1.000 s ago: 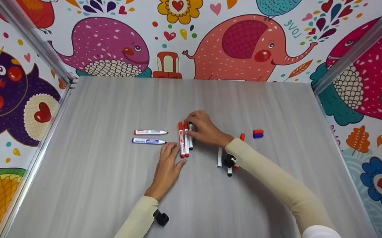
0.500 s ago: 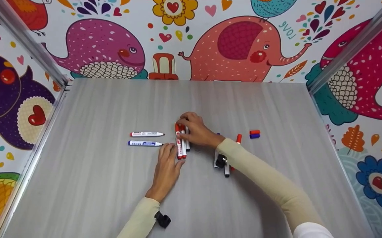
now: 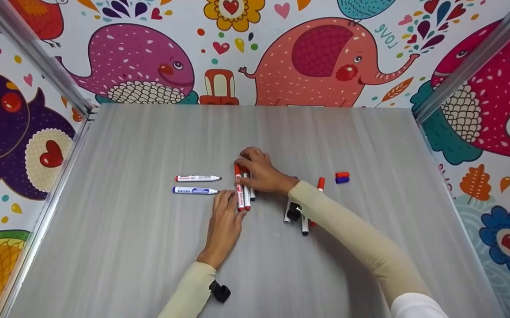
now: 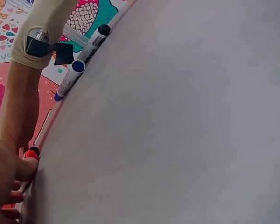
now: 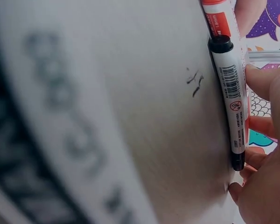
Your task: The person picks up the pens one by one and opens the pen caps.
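Two red markers and a black marker (image 5: 233,102) lie side by side at mid-table. My right hand (image 3: 263,172) reaches over their far ends, its fingers and thumb curled about the outer red marker (image 3: 239,194). The second red marker (image 3: 247,198) lies beside it, partly under that hand. My left hand (image 3: 224,225) rests at their near ends with fairly straight fingers, its thumb touching a red end in the left wrist view. Left of the row lie an uncapped red marker (image 3: 198,178) and an uncapped blue marker (image 3: 195,190), tips pointing right.
Under the right forearm lie several more markers (image 3: 305,226), partly hidden by the sleeve. A red cap (image 3: 342,175) and a blue cap (image 3: 342,180) sit together farther right. Printed walls and metal rails (image 3: 466,66) border the grey table (image 3: 149,247).
My right hand has shifted slightly left, so its fingers and thumb now reach the outer red marker. The left hand stays near the lower ends, its thumb now against them.
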Tool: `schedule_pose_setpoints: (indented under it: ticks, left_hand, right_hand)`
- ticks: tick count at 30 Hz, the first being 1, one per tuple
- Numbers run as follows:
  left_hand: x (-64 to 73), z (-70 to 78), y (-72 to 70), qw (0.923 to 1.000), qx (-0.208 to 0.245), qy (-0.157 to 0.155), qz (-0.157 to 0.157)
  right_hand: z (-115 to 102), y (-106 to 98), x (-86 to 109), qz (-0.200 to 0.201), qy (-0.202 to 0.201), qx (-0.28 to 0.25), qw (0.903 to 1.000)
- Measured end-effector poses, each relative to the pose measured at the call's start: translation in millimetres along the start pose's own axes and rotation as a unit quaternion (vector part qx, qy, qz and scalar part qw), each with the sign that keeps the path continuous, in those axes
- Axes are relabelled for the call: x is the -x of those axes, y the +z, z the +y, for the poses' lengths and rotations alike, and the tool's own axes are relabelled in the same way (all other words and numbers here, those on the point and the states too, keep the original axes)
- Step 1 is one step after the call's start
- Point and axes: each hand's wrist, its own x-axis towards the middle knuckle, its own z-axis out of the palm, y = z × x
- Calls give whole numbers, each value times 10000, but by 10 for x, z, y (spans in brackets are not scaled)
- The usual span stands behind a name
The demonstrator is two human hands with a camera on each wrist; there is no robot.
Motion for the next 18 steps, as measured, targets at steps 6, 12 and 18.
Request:
schedule_pose_setpoints:
  ticks: [6,12,18]
  left_hand:
    - [-3,24,-56,10000,28,32,13]
    - [-32,66,-134,9997,90,234,8]
    - [-59,131,-231,9986,373,370,86]
  right_hand:
    - [-28,-50,12,-95,-179,-80,9998]
    - [-43,-127,59,22,-193,-223,9996]
    - [-86,-197,122,125,-288,-310,9990]
